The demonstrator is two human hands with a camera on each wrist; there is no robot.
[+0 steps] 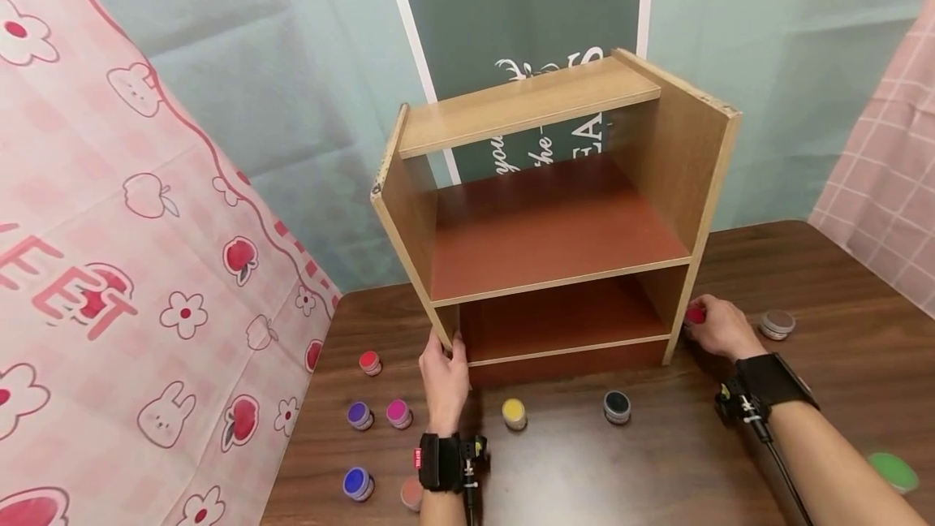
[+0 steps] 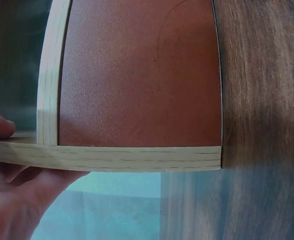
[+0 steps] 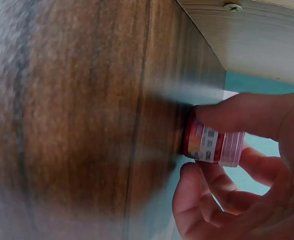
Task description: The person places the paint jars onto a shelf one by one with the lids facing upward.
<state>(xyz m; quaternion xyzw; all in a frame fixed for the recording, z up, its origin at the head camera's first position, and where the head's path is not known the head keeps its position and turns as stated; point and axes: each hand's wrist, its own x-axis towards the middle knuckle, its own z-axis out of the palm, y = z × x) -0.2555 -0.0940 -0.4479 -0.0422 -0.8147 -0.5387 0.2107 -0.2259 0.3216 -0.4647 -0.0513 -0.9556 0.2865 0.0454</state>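
Note:
A small wooden shelf (image 1: 544,286) with reddish-brown boards stands on the table. My left hand (image 1: 444,376) grips the lower front edge of its left side panel (image 2: 112,157), thumb on the inside and fingers on the outside. By the shelf's right side, my right hand (image 1: 719,327) holds a small red paint jar (image 3: 206,145) between thumb and fingers. This jar has a clear lid and a printed label, and its base is right at the tabletop. A grey-brown jar (image 1: 777,324) stands just right of that hand.
Left of the shelf are a red jar (image 1: 370,363), a purple jar (image 1: 359,415), a magenta jar (image 1: 398,413) and a blue jar (image 1: 358,483). In front stand yellow (image 1: 514,413) and black (image 1: 617,407) jars. A green lid (image 1: 894,472) shows near the right forearm. Printed curtains hang behind.

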